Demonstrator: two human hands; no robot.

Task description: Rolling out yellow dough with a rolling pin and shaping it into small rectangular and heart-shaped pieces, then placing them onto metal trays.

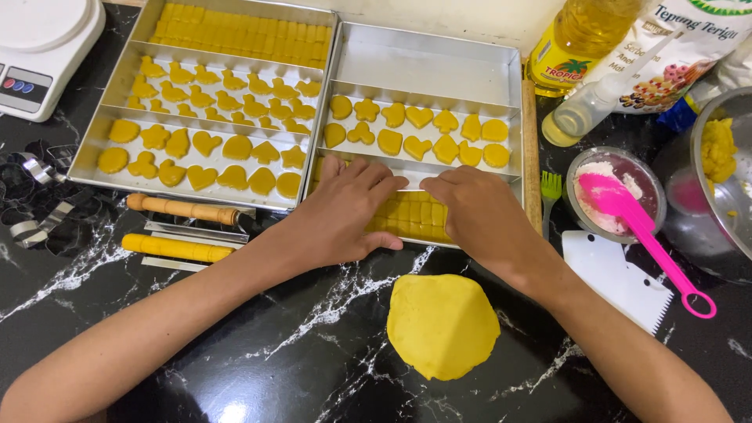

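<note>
Both hands lie palm down over the near compartment of the right baking tray [509,74], fingers pointing toward each other. Left hand [341,207] is flat and loosely spread, fingers almost straight, fingertips resting on the tray divider and the small square dough pieces [415,213] packed in that compartment; thumb hangs off the tray's near edge; nothing gripped. Right hand [474,211] is also flat, fingers together and slightly curled, fingertips on the same row of squares, close to the left fingertips but whether they touch cannot be told; nothing gripped. Both forearms come in from the bottom corners of the view, angled inward over the black marbled tabletop [235,345]. Flat round slab of yellow dough [442,325] lies on the tabletop just in front of the tray's near edge, between the forearms, untouched. Middle compartment of the right tray holds shaped dough cut-outs [415,129]; far compartment is bare metal. Left baking tray [110,102] sits touching the right one, full of cut-outs and squares. Two wooden-handled tools [184,210] lie along the left tray's near edge. Metal cookie cutters [35,204] near the tabletop's left edge, white kitchen scale [39,47] at the far left corner. Right side: white scraper [615,274], pink spatula [634,219] in a flour bowl [580,168], green brush [551,188], oil bottle [580,35].
</note>
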